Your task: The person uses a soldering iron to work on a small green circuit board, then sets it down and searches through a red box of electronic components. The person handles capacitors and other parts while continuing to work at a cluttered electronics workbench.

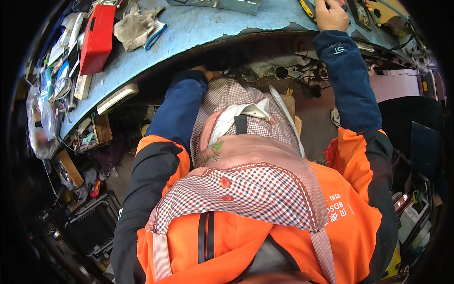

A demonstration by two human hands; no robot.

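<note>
My right hand is at the far edge of the picture, over the blue workbench. Its fingers look curled together, and a red and dark piece shows beside them. What they grip is partly cut off by the frame. A yellow and black hand tool lies just left of that hand. My left hand is low under the bench's front edge, by the lap of my checked apron. Shadow and the sleeve hide most of its fingers, so I cannot see whether it holds anything.
On the bench stand a red box, a pair of work gloves and a grey metal case. Small tools and packets crowd its left end. Cables and loose parts fill a shelf below. A black folding frame stands at lower left.
</note>
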